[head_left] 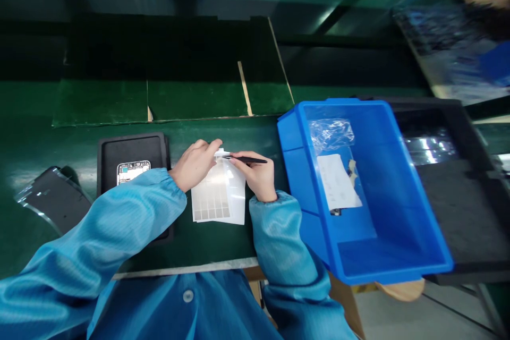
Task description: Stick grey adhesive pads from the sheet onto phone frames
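A white sheet with rows of pale grey rectangular stickers (211,196) lies on the green bench, overlapping another white sheet (238,204). My left hand (196,163) is closed at the top of the sticker sheet, its fingers bent over the upper edge. Between the fingers of my right hand (261,178) is a pair of black tweezers (255,160). Their tips point left and meet the top of the sheet beside my left fingertips. Whether a sticker is between the tips is too small to tell. Left of my hands, an opened phone (133,170) rests in a black tray (119,149), partly hidden by my sleeve.
To the right stands a blue bin (398,170) holding clear plastic wrap (331,134) and a white paper (338,180). Beyond it is a dark foam tray (458,207). A dark panel with clear film edges (56,196) lies at left. Green boards (191,98) line the back.
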Motion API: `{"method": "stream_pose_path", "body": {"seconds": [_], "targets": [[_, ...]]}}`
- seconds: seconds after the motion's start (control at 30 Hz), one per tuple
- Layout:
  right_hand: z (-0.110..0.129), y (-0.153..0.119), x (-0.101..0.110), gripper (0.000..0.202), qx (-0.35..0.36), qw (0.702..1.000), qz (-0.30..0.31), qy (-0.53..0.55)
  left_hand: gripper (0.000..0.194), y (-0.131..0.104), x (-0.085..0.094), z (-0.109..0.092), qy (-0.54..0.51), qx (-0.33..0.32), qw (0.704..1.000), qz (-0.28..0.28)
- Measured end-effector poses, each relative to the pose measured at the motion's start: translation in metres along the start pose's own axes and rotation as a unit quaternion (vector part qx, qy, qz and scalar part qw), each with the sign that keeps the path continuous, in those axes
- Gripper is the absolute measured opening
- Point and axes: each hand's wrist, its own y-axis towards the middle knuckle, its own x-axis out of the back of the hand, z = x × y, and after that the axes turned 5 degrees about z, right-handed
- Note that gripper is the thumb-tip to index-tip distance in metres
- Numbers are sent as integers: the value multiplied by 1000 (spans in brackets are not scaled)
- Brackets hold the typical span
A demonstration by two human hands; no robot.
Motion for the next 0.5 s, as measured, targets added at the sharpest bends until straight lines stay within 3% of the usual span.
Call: {"method": "stream_pose_path", "body": {"seconds": [0.5], "targets": [[-1,-1,-1,22,1,1000,-8,-11,51,0,-2,2,1,-3,1000,-1]]}}
